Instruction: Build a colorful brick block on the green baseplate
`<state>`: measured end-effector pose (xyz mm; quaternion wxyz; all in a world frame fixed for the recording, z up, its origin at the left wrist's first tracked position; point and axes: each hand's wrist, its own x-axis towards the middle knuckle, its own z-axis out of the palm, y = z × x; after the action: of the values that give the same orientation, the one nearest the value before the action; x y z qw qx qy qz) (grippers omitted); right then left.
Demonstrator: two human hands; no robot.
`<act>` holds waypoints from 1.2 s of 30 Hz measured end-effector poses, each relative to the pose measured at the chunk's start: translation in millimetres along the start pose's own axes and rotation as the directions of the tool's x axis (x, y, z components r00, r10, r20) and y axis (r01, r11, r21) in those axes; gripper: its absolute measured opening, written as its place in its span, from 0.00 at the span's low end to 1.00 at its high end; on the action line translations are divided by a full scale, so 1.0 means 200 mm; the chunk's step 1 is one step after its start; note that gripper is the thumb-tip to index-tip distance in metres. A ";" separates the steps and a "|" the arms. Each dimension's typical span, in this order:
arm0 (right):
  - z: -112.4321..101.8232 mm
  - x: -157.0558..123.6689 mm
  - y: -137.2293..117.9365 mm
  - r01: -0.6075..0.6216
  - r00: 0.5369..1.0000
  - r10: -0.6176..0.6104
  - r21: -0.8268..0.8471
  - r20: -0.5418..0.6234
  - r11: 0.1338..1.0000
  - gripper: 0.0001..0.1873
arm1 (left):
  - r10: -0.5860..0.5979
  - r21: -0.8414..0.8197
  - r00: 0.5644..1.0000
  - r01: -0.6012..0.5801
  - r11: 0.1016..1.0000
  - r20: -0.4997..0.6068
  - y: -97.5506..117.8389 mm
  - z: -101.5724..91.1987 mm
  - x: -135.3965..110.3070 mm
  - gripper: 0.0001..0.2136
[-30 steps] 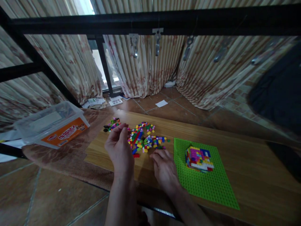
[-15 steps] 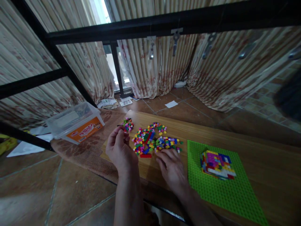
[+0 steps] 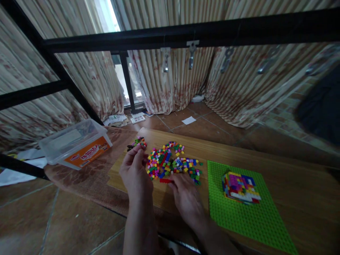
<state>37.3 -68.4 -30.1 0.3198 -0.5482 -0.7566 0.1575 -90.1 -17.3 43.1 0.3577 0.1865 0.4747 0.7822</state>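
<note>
A heap of small coloured bricks (image 3: 172,163) lies on a wooden board (image 3: 278,159). My left hand (image 3: 135,173) is raised just left of the heap, fingers pinched together on something too small to make out. My right hand (image 3: 186,196) rests palm down at the heap's near edge, fingers reaching into the bricks beside a long red brick (image 3: 166,180). To the right lies a green baseplate (image 3: 247,216) with a multicoloured brick block (image 3: 240,187) built on it. A smaller cluster of bricks (image 3: 136,142) sits at the board's far left corner.
A clear plastic box (image 3: 75,143) with an orange label stands on a brown mat (image 3: 90,177) to the left. A black metal frame (image 3: 170,33) crosses overhead and down the left. Curtains hang behind, with papers (image 3: 117,120) on the tiled floor.
The view has shifted a little. My right hand has slid forward into the near edge of the heap by the red brick. My left hand stays raised and pinched.
</note>
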 end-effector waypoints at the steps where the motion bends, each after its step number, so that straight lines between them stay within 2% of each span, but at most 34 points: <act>1: -0.05 -0.01 0.00 -0.015 1.000 0.016 0.058 -0.015 0.998 0.07 | -0.033 0.035 0.998 0.031 0.999 0.058 -0.01 0.00 0.00 0.07; 4: -0.22 -0.07 0.03 -0.066 0.994 0.084 0.213 -0.076 0.975 0.11 | -0.159 0.207 0.954 0.107 0.972 0.253 -0.04 0.02 -0.03 0.08; 8: -0.46 -0.17 0.13 -0.241 0.946 0.301 0.358 -0.121 0.902 0.11 | -0.293 0.389 0.836 0.104 0.915 0.465 -0.10 0.09 -0.13 0.09; 10: -0.58 -0.22 0.20 -0.311 0.895 0.417 0.450 -0.156 0.837 0.11 | -0.350 0.427 0.758 0.105 0.898 0.550 -0.14 0.14 -0.21 0.10; 14: -0.77 -0.30 0.35 -0.388 0.761 0.605 0.583 -0.234 0.713 0.14 | -0.445 0.469 0.548 0.105 0.877 0.708 -0.24 0.21 -0.37 0.09; 15: -0.80 -0.32 0.38 -0.398 0.739 0.632 0.607 -0.232 0.688 0.14 | -0.455 0.482 0.506 0.086 0.872 0.733 -0.27 0.22 -0.40 0.09; 17: -0.85 -0.35 0.43 -0.400 0.727 0.657 0.654 -0.199 0.642 0.14 | -0.464 0.510 0.453 0.025 0.860 0.761 -0.31 0.23 -0.46 0.08; 21: -0.89 -0.39 0.47 -0.400 0.760 0.643 0.710 -0.096 0.579 0.18 | -0.471 0.550 0.423 -0.081 0.831 0.774 -0.37 0.23 -0.51 0.08; 23: -0.90 -0.40 0.47 -0.410 0.770 0.634 0.701 -0.078 0.583 0.18 | -0.486 0.571 0.417 -0.104 0.814 0.768 -0.39 0.23 -0.51 0.09; 26: -0.90 -0.43 0.50 -0.443 0.761 0.645 0.674 -0.066 0.591 0.18 | -0.498 0.581 0.407 -0.105 0.807 0.766 -0.40 0.24 -0.53 0.08; 28: -0.90 -0.45 0.52 -0.466 0.760 0.647 0.642 -0.061 0.608 0.18 | -0.488 0.573 0.413 -0.108 0.812 0.769 -0.40 0.26 -0.54 0.08; 32: -0.88 -0.47 0.54 -0.440 0.820 0.556 0.476 -0.133 0.762 0.13 | -0.447 0.562 0.435 -0.182 0.807 0.782 -0.38 0.28 -0.56 0.06; 34: -0.85 -0.47 0.55 -0.382 0.869 0.469 0.387 -0.160 0.839 0.11 | -0.424 0.543 0.398 -0.258 0.800 0.814 -0.37 0.28 -0.57 0.05; 36: -0.83 -0.46 0.55 -0.303 0.912 0.373 0.331 -0.171 0.894 0.10 | -0.413 0.515 0.340 -0.307 0.800 0.845 -0.37 0.27 -0.58 0.05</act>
<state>245.0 -134.3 -0.5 0.4514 -0.6321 -0.5743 0.2584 50.3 -48.9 10.0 0.5114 0.6852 0.4059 0.3229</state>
